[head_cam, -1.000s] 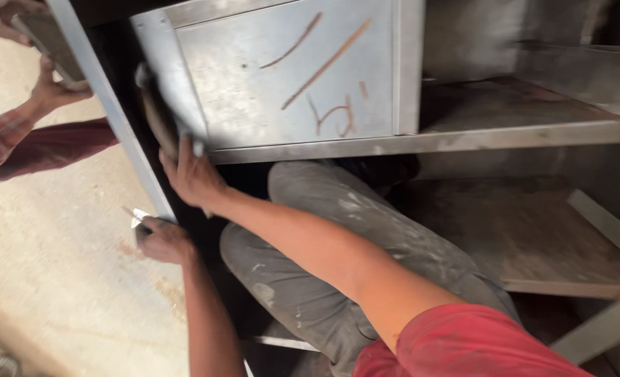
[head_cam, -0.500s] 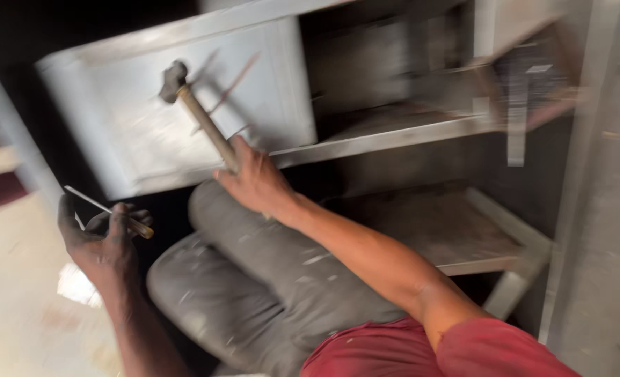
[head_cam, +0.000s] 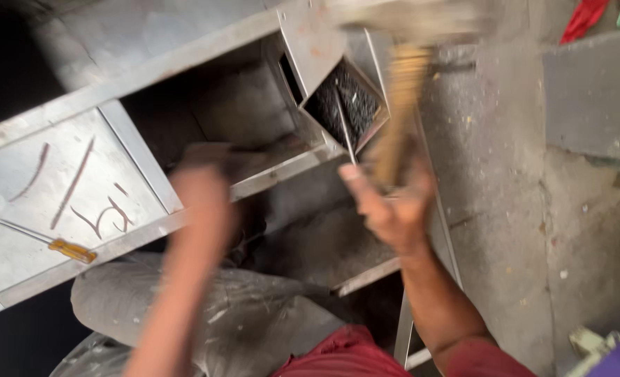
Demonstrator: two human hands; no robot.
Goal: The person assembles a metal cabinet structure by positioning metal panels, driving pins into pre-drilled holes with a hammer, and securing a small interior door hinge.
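Fingers of the right hand (head_cam: pixel 392 209) wrap tight around the hammer (head_cam: pixel 398 112), raised beside the metal cabinet (head_cam: pixel 79 188). It looks heavy on top, so holding the wooden handle low seems best. The left hand (head_cam: pixel 208 183) is blurry; I cannot tell about its fingers.

cabinet (head_cam: pixel 65 202): grey, rust-red scrawls | screwdriver (head_cam: pixel 72 250): amber handle | hammer (head_cam: pixel 397 112): tan wood handle

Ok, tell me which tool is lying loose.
The orange-handled screwdriver, lying on the grey metal panel at left; the wooden-handled hammer is gripped in the right hand.
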